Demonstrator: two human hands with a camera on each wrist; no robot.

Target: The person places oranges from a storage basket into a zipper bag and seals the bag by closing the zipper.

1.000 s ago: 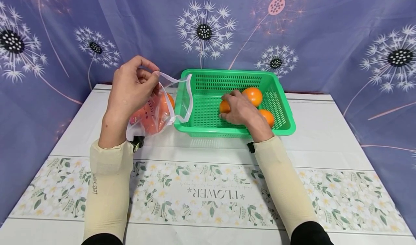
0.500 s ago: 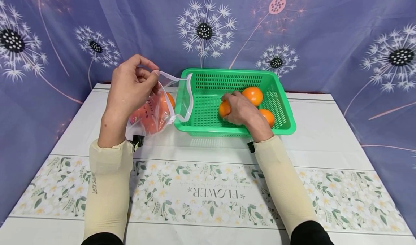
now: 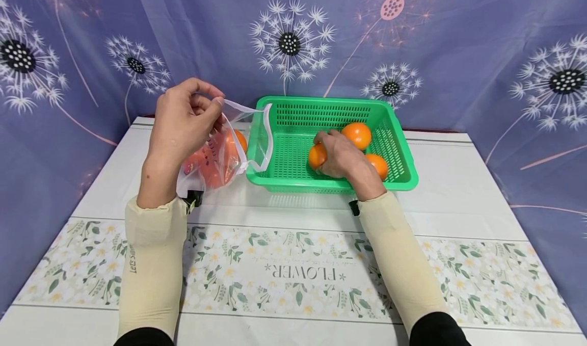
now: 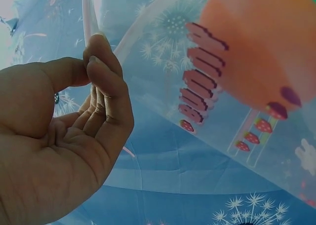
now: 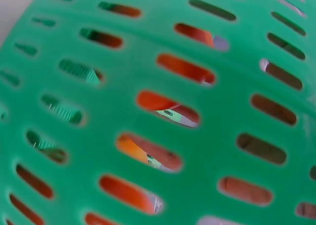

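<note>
My left hand (image 3: 182,122) pinches the white-trimmed rim of a clear plastic bag (image 3: 263,132), whose mouth hangs open toward the green basket (image 3: 302,182). Printed letters (image 4: 205,72) and an orange shape show through the bag in the left wrist view. One orange (image 3: 240,143) shows inside it. Down in the basket, my right hand (image 3: 340,155) grips an orange (image 3: 316,156) from its right side, fingers over the top. Two more oranges, one at the back (image 3: 356,135) and one in front (image 3: 378,166), sit beside that hand. The right wrist view is mostly filled by the slotted basket wall (image 5: 207,116).
The basket stands at the back of a white table (image 3: 275,213) with a floral strip (image 3: 220,274) across it. A purple dandelion-print curtain (image 3: 206,35) hangs close behind. The bag overlaps the basket's left end.
The right hand's thumb and fingers have drawn in around the orange, which has shifted slightly left. The left hand and the bag stay nearly still.
</note>
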